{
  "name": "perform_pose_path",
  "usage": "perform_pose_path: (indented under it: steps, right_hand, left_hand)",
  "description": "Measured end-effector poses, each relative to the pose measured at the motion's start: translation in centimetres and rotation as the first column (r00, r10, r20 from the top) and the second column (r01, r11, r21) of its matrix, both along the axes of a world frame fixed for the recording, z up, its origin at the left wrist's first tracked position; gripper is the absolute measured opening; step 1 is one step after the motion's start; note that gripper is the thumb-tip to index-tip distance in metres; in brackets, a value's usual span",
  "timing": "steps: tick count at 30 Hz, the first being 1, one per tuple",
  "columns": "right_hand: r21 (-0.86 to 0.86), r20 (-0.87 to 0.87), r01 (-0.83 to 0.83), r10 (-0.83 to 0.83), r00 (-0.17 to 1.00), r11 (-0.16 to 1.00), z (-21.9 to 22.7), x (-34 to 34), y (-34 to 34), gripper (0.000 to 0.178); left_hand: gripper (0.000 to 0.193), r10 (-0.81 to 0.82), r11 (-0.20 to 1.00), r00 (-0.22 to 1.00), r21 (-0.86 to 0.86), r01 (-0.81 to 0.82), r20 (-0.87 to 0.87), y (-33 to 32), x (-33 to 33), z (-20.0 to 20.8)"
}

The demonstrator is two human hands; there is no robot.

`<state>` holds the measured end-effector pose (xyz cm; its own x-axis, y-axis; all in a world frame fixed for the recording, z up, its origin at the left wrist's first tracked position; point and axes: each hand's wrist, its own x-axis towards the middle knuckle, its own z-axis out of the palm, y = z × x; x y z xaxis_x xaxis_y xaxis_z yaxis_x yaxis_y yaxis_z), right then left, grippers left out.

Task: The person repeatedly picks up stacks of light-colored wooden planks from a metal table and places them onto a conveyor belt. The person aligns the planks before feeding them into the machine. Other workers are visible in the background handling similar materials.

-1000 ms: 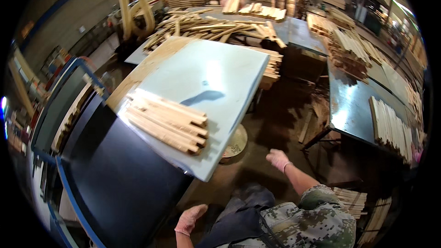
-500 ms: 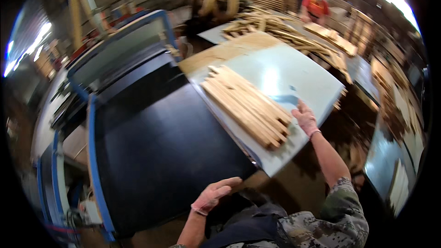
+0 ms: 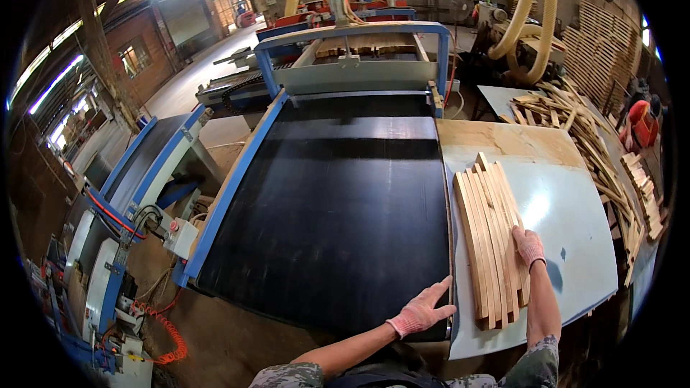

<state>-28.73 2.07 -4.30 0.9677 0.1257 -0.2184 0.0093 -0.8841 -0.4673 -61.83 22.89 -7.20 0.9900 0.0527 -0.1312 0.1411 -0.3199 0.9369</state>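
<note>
A bundle of pale wooden strips (image 3: 490, 237) lies lengthwise on a light grey-blue board (image 3: 575, 226), its ends uneven. My right hand (image 3: 529, 246), in a pinkish work glove, is at the right side of the strips. Its fingertips touch the outer strip and are not wrapped round it. My left hand (image 3: 424, 310), gloved alike, reaches over the near right corner of a wide black conveyor belt (image 3: 330, 215). The left fingers are stretched out with the thumb apart, and nothing is in them. A narrow gap separates that hand from the strips.
A blue-framed gate (image 3: 352, 29) spans the belt's far end. Left of the belt stand a blue side rail (image 3: 233, 187), another conveyor (image 3: 151, 151) and a coiled orange hose (image 3: 169, 338). Loose wood strips (image 3: 568, 111) pile up at far right, near a person in red (image 3: 642, 126).
My view has swung left and levelled, showing more of the machine. My right hand has come from beside the strips onto their edge. The left now lies nearer the board.
</note>
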Motion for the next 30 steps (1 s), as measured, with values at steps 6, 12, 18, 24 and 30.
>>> perform_pose_path:
  steps: [6,12,18,24,30]
  right_hand:
    - [0.021,0.175,-0.167,0.160,0.971,0.986,-1.7,-4.0,2.7,0.068]
    - [0.045,0.092,-0.321,0.316,0.944,0.946,-1.3,-14.0,14.3,0.060]
    - [0.221,-0.058,-0.458,0.480,0.875,0.861,0.5,-26.1,28.4,0.057]
    - [0.444,-0.121,-0.530,0.635,0.763,0.722,-1.4,-35.5,42.6,0.056]
    - [0.538,-0.018,-0.583,0.700,0.714,0.608,-2.7,-43.8,55.0,0.068]
  left_hand:
    - [0.095,0.141,0.947,0.976,0.264,-0.181,0.163,-1.4,2.2,-2.8]
    - [0.103,0.366,0.802,0.923,0.464,-0.377,0.118,6.9,-5.2,-0.2]
    - [0.086,0.456,0.613,0.884,0.684,-0.395,0.101,20.4,-16.6,3.5]
    - [0.094,0.640,0.405,0.767,0.832,-0.379,0.037,31.2,-27.6,1.6]
    - [0.078,0.736,0.309,0.571,0.571,-0.761,0.363,32.6,-38.2,3.4]
